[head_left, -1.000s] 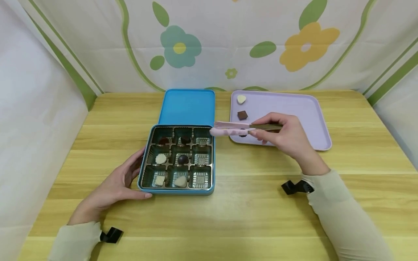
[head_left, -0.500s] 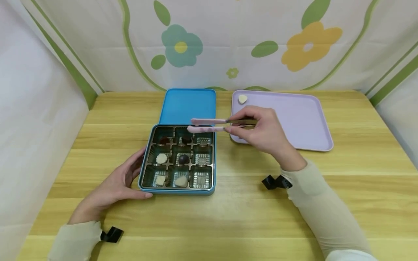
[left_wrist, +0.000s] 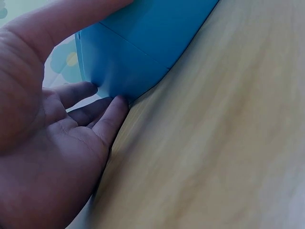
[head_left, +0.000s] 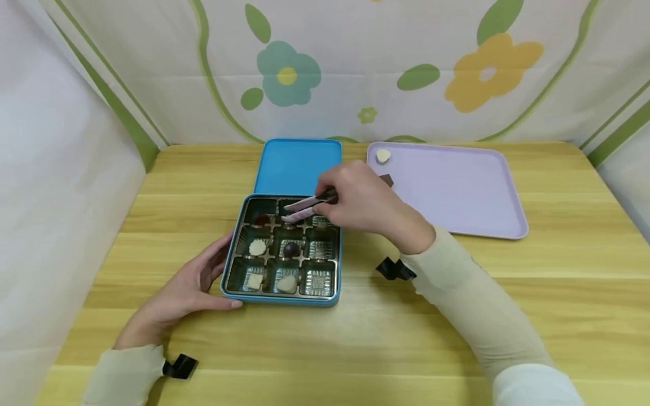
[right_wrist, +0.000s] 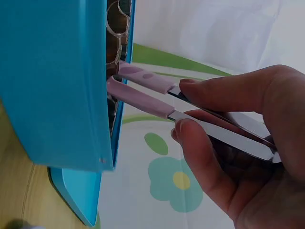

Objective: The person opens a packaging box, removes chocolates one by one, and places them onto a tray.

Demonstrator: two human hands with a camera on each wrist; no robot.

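Note:
My left hand (head_left: 185,290) holds the front left corner of a blue tin (head_left: 284,301), thumb along the front wall and fingertips on the left wall. Inside the tin, a divided insert bears several chocolates, among them a white fluted one (head_left: 257,247), a dark round one (head_left: 291,250), a pale square (head_left: 255,281) and a pale triangular one (head_left: 286,284). In my right hand (head_left: 363,200) I pinch metal tongs with pink tips (right_wrist: 143,101). The tips reach into the back middle compartment; what lies between them is hidden. A reddish-brown chocolate (head_left: 262,219) sits in the back left compartment.
Behind the tin lies its blue lid (head_left: 299,163). A lilac tray (head_left: 457,186) stands at the back right, with a white chocolate (head_left: 383,155) and a brown one (head_left: 387,180) partly covered by my right hand. A flowered cloth (head_left: 355,73) hangs behind the wooden table (head_left: 386,338).
My right hand has moved left from the tray to the tin, and the tongs' tips have come down into the back middle compartment. My left hand stays at the tin's corner.

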